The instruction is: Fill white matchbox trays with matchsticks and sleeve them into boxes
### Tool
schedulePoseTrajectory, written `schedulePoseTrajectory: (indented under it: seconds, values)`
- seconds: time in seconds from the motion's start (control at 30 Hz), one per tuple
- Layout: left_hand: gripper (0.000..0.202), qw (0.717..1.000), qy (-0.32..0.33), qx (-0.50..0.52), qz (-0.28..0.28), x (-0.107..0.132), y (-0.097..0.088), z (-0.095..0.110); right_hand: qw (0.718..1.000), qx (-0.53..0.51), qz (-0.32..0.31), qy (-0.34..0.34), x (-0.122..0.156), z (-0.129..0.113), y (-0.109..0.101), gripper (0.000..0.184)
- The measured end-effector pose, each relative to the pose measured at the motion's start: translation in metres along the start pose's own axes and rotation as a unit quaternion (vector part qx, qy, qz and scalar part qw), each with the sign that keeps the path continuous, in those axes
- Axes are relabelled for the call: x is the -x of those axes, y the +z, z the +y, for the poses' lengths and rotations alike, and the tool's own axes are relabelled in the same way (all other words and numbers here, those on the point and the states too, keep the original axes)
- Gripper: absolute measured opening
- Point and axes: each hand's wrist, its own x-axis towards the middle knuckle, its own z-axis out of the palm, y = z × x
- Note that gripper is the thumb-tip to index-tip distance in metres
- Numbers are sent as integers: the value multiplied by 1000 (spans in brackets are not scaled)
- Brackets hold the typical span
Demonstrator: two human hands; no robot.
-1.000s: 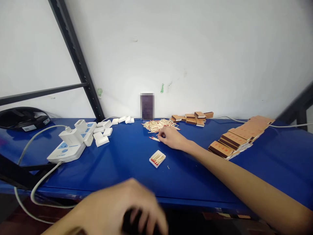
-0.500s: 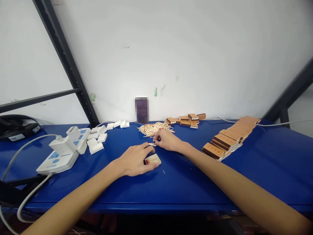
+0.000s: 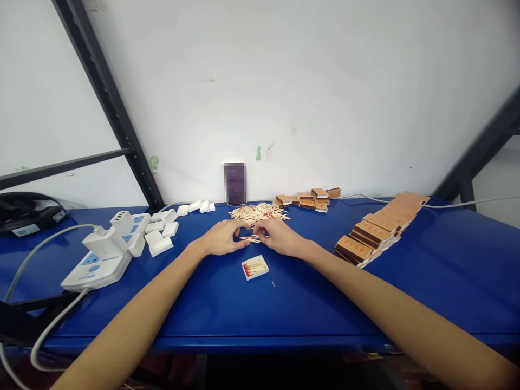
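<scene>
- Head view: I can see both of the person's bare hands low over the blue metal tabletop, facing each other across a few loose wooden matchsticks.
- Those few sticks lie in the gap between the hands, their long axis running mostly left to right, so one end points at each hand. Which ends carry the red heads is too small for me to tell.
- The left hand arches with thumb and forefinger spread apart, cupped about the left ends; nothing shows gripped in it.
- The right hand has its fingers curled in at the right ends. Whether it pinches a stick, I cannot tell from here.
- Neither hand is plainly nearer; the sticks sit about midway, close to both sets of fingertips.
- Just beyond the hands spreads a heaped pile of pale, red-tipped matchsticks, near the right knuckles.
- On the person's side of the loose sticks, apart from both hands, sits a small white rectangular cardboard tray. The matchsticks inside run roughly left to right too, red heads at the left.
- Well off to the right lies a row of brown-and-tan cardboard matchbox sleeves.
</scene>
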Motion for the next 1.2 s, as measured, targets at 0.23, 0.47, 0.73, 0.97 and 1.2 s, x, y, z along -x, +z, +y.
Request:
schedulePoseTrajectory:
  seconds: [0.23, 0.47, 0.73, 0.97, 1.2]
  values:
    - [34, 999, 4, 6, 44, 11, 6, -2, 1000, 19, 9, -7, 7, -6, -8, 24]
    - [22, 998, 12, 23, 52, 11, 7, -2, 990, 130, -55, 8, 18, -6, -19, 22]
    - [21, 998, 16, 44, 50, 10, 9, 0, 985, 161, -57, 6, 15, -7, -13, 20]
    - [24, 998, 16, 38, 45, 11, 8, 4, 984, 168, -52, 7, 16, -4, -14, 22]
    - [23, 998, 15, 46, 42, 10, 10, 5, 990, 132, -57, -6, 15, -2, -11, 23]
